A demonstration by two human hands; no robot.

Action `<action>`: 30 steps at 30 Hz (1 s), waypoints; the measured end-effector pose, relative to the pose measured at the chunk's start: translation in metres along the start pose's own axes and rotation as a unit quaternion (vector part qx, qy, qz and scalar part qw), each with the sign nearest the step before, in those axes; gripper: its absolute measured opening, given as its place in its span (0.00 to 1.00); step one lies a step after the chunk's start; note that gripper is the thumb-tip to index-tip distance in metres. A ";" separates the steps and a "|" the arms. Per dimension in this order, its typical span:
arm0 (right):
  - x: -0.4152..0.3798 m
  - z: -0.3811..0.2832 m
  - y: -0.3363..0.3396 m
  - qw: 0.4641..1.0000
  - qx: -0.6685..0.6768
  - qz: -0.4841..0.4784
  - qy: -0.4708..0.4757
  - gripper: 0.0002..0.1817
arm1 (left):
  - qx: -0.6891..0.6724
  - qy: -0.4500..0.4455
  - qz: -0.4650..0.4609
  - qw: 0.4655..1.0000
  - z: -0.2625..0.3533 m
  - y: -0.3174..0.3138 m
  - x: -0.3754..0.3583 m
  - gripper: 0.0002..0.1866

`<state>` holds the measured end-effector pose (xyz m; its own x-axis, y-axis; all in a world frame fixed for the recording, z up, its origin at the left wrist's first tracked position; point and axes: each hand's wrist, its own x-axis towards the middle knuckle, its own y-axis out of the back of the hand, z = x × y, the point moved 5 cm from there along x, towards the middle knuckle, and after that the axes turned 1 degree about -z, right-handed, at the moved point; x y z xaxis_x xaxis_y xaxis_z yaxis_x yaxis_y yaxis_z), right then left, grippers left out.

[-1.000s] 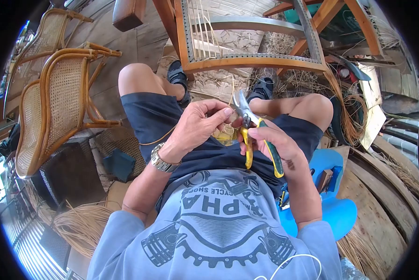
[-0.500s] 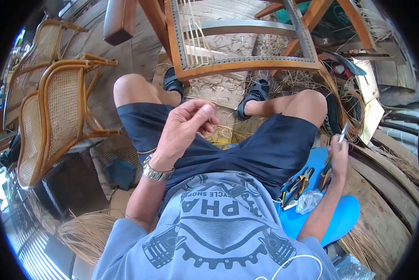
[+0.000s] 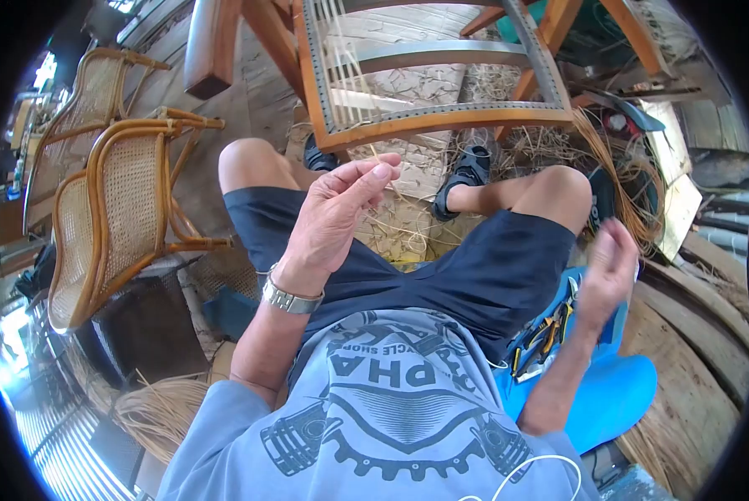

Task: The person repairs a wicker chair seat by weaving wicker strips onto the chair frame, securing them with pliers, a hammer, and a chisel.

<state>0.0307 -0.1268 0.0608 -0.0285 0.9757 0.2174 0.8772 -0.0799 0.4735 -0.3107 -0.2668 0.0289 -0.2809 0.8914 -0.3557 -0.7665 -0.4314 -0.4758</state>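
Between the thumb and fingers of my left hand (image 3: 345,204) a thin cane strand (image 3: 402,197) is pinched, its short end pointing up and its length trailing below in loose curls. Just beyond stands a wooden chair frame (image 3: 441,119) with small holes along its edge and several pale strands (image 3: 349,75) strung at its left side. My right hand (image 3: 610,267) is raised at the right, blurred by motion, above a blue seat (image 3: 620,392) with pliers (image 3: 548,332) on it. Nothing can be made out in its fingers.
Two chairs with woven cane (image 3: 124,196) stand at the left. A bundle of cane (image 3: 161,409) lies at the lower left. Long brown strands (image 3: 641,179) hang at the right, near wooden boards (image 3: 683,342). Cane scraps litter the floor under the frame.
The light-coloured tool that my right hand held up is no longer visible in it, and that hand's fingers now point upward. My left hand has moved slightly up and right with the strand.
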 end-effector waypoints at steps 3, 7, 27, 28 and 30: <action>-0.015 -0.083 -0.092 0.950 0.037 -0.272 0.150 0.20 | -0.021 0.004 -0.005 1.000 -0.004 -0.016 0.002 0.10; -0.057 -0.082 -0.173 0.838 0.290 -0.462 -0.005 0.18 | -0.047 -0.020 0.015 0.999 -0.001 -0.016 -0.001 0.11; -0.077 -0.084 -0.206 0.705 0.494 -0.423 -0.285 0.09 | 0.425 -0.356 0.168 0.815 0.021 0.015 -0.022 0.09; -0.072 -0.087 -0.206 0.796 0.414 -0.399 -0.189 0.08 | 0.458 -0.371 0.134 0.797 0.020 0.006 -0.025 0.09; -0.063 -0.089 -0.207 0.867 0.326 -0.367 -0.088 0.07 | 0.476 -0.375 0.080 0.792 0.012 -0.003 -0.029 0.08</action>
<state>-0.1918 -0.1904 0.0249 -0.6698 0.7360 -0.0982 0.7403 0.6516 -0.1655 -0.3070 -0.2894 0.0505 -0.4080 0.8220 0.3974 -0.6748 -0.5647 0.4751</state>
